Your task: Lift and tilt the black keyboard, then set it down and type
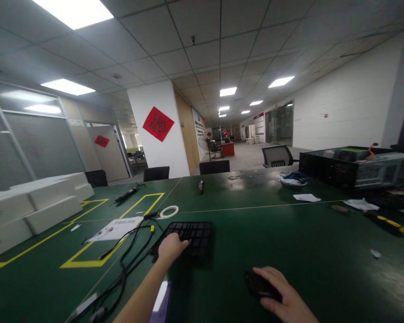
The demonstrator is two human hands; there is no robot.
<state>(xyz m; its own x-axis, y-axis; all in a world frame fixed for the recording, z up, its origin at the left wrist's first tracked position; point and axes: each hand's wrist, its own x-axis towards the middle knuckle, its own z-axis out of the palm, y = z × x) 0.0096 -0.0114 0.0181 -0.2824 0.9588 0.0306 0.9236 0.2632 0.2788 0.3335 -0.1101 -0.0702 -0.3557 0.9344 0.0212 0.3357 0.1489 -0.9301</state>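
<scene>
My left hand is over the left part of a black gridded tray on the green table. Its fingers are curled closed, and whatever they pinch inside the tray is hidden. Lower right, my right hand is wrapped round a black, rounded object shaped like a computer mouse, at or just above the tabletop. Black cables with a yellow-tipped plug run left of my left forearm. A purple-edged flat thing with a bright surface lies by that forearm.
White boxes are stacked at the left. A roll of white tape and a paper sheet lie beyond the cables. An open computer case stands at the right, with a yellow-black tool before it. Chairs line the far edge.
</scene>
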